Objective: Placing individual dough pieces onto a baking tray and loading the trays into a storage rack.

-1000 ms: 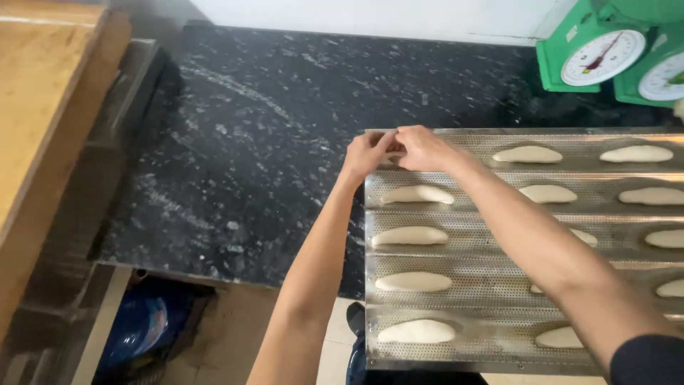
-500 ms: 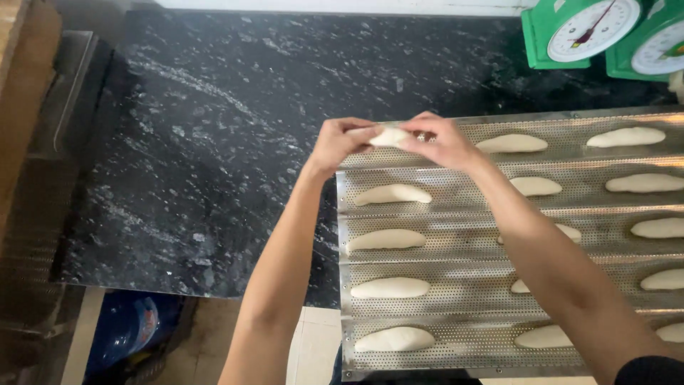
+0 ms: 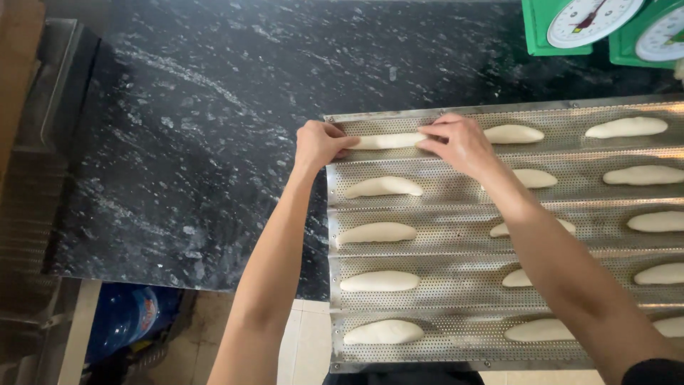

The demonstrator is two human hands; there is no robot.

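Now both hands pinch the pale, elongated dough piece [image 3: 388,140] in the top channel of the perforated, corrugated metal baking tray [image 3: 456,257], left hand [image 3: 318,145] and right hand [image 3: 458,145] at either end, so letting go gently looks next.

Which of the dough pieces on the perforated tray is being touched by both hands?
The dough piece in the farthest channel, at the tray's left end: the left hand and right hand hold its two ends. All others lie untouched.
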